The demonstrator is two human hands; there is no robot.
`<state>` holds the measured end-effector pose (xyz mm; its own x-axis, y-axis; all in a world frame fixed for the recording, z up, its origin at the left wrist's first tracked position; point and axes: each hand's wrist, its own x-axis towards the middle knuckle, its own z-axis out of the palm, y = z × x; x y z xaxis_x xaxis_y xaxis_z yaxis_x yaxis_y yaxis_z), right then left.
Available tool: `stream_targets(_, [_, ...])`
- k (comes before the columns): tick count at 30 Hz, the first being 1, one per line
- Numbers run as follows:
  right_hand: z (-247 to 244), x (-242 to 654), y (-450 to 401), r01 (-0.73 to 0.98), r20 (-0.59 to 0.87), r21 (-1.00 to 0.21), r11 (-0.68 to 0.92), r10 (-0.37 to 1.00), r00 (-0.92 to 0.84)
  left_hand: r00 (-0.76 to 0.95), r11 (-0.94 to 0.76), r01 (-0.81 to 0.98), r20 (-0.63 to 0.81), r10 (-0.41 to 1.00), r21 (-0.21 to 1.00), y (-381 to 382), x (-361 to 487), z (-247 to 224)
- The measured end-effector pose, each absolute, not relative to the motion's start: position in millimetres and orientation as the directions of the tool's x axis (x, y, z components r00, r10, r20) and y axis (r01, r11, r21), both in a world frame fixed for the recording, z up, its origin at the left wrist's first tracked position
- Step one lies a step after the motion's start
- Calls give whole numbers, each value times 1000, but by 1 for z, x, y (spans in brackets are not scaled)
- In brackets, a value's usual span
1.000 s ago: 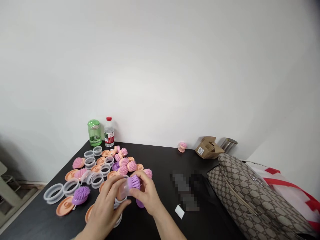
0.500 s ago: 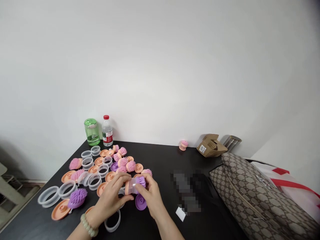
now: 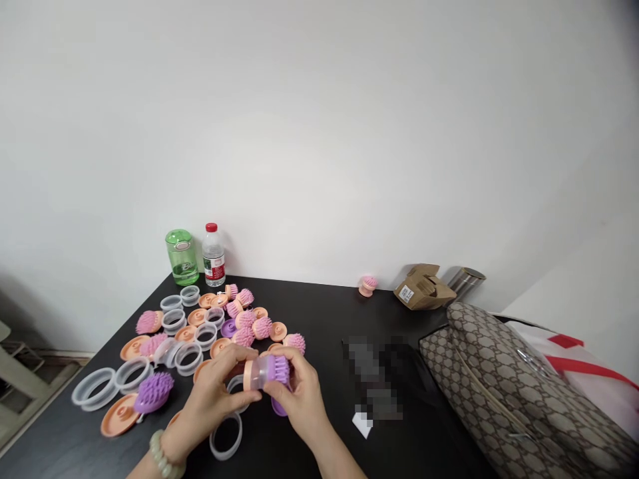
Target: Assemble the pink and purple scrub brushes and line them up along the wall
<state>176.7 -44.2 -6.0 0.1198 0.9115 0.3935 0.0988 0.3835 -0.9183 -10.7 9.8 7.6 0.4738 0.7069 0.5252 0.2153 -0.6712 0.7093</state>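
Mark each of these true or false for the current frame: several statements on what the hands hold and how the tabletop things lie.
1. Both hands hold one piece between them. True: the left hand is at its orange end, the right hand at its purple bristles.
2. The beaded bracelet is on the right wrist. False: it is on the left wrist.
3. The bottle with the red cap stands beside the green container. True.
4. The open cardboard box lies left of the green container. False: it lies far to its right, near the patterned bag.
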Motion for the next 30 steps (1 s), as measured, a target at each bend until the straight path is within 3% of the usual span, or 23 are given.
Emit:
stream_targets(6, [-4, 177, -50, 111, 478, -876, 470, 875, 69, 443, -510, 92, 424, 790, 855, 10, -8, 3])
stream_targets(10, [-10, 177, -47, 37, 376, -927, 374, 918, 123, 429, -534, 82, 454, 781, 841, 10, -7, 2])
stream_targets(15, [-11, 178, -41, 78, 265, -963, 256, 954, 142, 376, -570, 122, 494, 784, 812, 9, -6, 3])
stream_targets(23, [-11, 173, -45, -102, 348, -928, 358, 932, 101, 336, -497, 68, 449, 828, 865, 13, -8, -1])
stream_targets(30, [-17, 176, -41, -148, 195, -967, 206, 977, 88, 406, -488, 20, 439, 801, 873, 10, -5, 4])
